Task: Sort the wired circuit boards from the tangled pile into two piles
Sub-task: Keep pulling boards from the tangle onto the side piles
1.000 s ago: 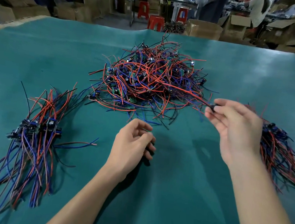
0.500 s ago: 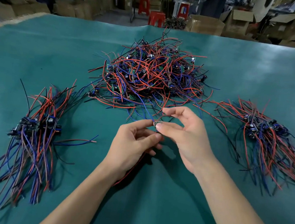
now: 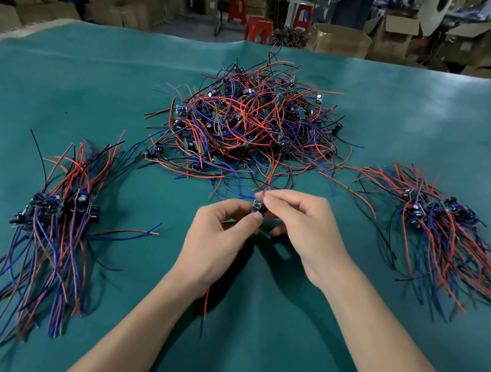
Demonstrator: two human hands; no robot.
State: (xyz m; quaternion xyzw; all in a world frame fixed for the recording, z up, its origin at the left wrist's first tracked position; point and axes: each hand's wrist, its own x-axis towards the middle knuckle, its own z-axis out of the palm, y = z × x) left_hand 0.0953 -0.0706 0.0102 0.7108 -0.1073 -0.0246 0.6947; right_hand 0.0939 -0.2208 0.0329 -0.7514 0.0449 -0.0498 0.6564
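Two hands now meet over the teal worktop (image 3: 64, 86) in the head view, just in front of the tangled pile (image 3: 245, 124). The left hand (image 3: 215, 241) and the right hand (image 3: 304, 224) both pinch one small circuit board (image 3: 257, 208) between thumb and fingertips, holding it clear of the surface. A red wire (image 3: 206, 301) from it hangs down behind the left wrist.

A second ago the right hand was alone out to the right, drawing a wire away from the heap, while the left waited loosely curled and empty. Half a second ago the two had just come together lower down. Since then the board has been lifted a little and turned up between the fingers, so it looks free of the tangle and under inspection, which I judge to be the deciding step before it goes to one side.

Both sorted heaps, the left pile (image 3: 56, 209) and the right pile (image 3: 438, 215), lie as they did, well apart from the hands. The central heap is still large, so most sorting remains.
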